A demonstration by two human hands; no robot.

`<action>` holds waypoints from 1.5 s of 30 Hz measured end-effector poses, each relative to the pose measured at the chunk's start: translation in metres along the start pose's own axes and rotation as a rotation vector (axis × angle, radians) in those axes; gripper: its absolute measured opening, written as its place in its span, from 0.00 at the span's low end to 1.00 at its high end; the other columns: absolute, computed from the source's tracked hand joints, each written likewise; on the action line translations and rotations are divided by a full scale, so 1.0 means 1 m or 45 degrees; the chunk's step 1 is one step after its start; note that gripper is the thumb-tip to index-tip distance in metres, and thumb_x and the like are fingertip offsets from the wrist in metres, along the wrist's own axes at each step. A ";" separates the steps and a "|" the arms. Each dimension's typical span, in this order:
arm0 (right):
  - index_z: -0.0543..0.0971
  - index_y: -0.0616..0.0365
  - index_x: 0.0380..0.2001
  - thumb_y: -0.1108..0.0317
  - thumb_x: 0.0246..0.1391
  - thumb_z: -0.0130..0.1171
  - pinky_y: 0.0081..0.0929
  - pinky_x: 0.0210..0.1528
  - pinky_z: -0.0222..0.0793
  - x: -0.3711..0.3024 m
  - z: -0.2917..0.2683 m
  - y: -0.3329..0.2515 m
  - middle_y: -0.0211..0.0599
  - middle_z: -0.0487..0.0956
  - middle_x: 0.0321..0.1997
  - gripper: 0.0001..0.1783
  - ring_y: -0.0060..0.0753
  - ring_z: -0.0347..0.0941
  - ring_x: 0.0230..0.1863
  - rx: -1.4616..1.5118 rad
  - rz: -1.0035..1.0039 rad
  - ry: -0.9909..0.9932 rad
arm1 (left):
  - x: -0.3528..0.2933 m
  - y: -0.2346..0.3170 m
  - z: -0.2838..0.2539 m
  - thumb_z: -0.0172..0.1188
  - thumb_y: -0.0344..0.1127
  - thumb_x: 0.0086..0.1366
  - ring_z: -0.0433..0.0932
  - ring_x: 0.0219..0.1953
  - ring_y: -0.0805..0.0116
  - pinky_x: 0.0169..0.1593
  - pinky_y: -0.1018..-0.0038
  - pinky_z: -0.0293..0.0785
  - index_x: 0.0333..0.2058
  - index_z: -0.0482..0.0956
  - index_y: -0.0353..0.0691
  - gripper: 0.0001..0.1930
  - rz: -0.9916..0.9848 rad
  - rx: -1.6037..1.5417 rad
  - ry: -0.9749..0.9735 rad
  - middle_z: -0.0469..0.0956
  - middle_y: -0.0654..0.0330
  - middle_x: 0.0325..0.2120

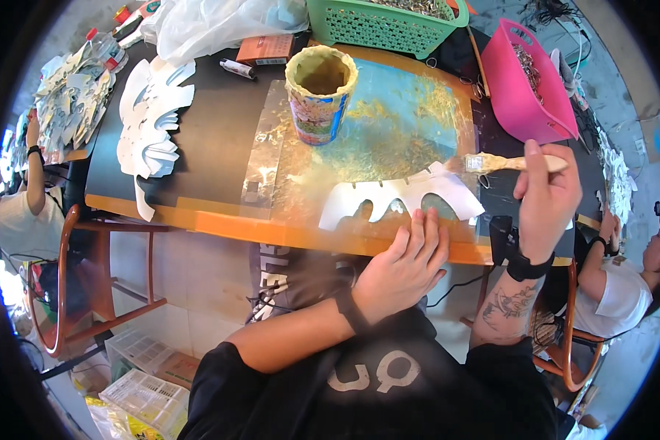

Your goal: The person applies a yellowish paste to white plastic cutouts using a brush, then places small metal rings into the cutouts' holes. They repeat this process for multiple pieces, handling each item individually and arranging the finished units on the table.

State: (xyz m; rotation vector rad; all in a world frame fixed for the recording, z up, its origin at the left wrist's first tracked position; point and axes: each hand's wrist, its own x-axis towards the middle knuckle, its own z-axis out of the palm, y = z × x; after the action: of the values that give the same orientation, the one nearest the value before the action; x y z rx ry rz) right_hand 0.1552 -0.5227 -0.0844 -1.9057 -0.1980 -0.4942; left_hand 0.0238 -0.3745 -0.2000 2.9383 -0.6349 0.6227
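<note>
White cutout [402, 198], a mask-like paper shape with scalloped lower edge, lying flat on the glue-smeared transparent sheet [271, 158] near the front edge of the table [220, 224]. Pinned at its lower edge by the left hand [405, 265], fingers flat and together, fingertips just on the paper. Held in the right hand [546, 194], closed around the wooden handle: a flat brush [507, 163], bristles touching or just off the cutout's right tip; hard to tell which. Behind, well within reach, a glue-crusted can [320, 94], rim thick with dried yellow paste. Further left, a stack of blank white cutouts [152, 121]; at the back, a green basket [383, 23] and a pink basket [528, 84]. Best done, probably, with strokes drawn from the pinned side outward toward the free tips, so the thin points do not curl or lift. Worth keeping the holding fingers on bare paper and shifting them only after that patch is coated. Light load on the bristles advisable: narrow slits and notches likely to clog. Risk of the paper sliding on the slick sheet if pressure eases.
</note>
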 end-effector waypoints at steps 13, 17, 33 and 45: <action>0.78 0.59 0.35 0.65 0.66 0.66 0.16 0.21 0.58 0.018 -0.007 0.023 0.24 0.73 0.20 0.10 0.12 0.67 0.19 -0.167 0.055 -0.054 | 0.018 -0.004 -0.002 0.51 0.59 0.72 0.70 0.57 0.50 0.55 0.65 0.67 0.63 0.71 0.34 0.35 -0.033 -0.067 0.007 0.67 0.41 0.68; 0.80 0.60 0.40 0.63 0.69 0.63 0.13 0.23 0.55 0.036 -0.017 -0.018 0.24 0.73 0.20 0.10 0.12 0.64 0.20 0.116 -0.112 0.023 | 0.019 -0.003 0.002 0.51 0.58 0.72 0.70 0.57 0.48 0.56 0.65 0.67 0.63 0.72 0.33 0.34 -0.010 -0.109 0.041 0.68 0.39 0.67; 0.79 0.63 0.36 0.70 0.57 0.61 0.25 0.32 0.70 0.056 0.152 -0.098 0.31 0.77 0.25 0.07 0.19 0.73 0.29 -0.109 -0.496 -1.000 | -0.016 -0.051 -0.033 0.63 0.41 0.65 0.75 0.59 0.52 0.65 0.61 0.68 0.53 0.77 0.33 0.22 0.110 -0.553 0.267 0.77 0.47 0.55; 0.77 0.64 0.47 0.72 0.65 0.58 0.16 0.49 0.68 0.073 0.066 -0.136 0.28 0.79 0.42 0.10 0.14 0.73 0.45 0.171 -0.519 -0.766 | -0.050 -0.061 -0.047 0.62 0.55 0.67 0.69 0.67 0.45 0.73 0.52 0.59 0.59 0.75 0.34 0.32 -0.192 -0.415 0.055 0.70 0.43 0.65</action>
State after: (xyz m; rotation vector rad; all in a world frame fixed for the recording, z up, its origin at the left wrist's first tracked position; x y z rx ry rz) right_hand 0.1875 -0.4173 0.0417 -1.8369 -1.0000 -0.1498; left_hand -0.0107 -0.2920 -0.1760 2.6306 -0.4553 0.5113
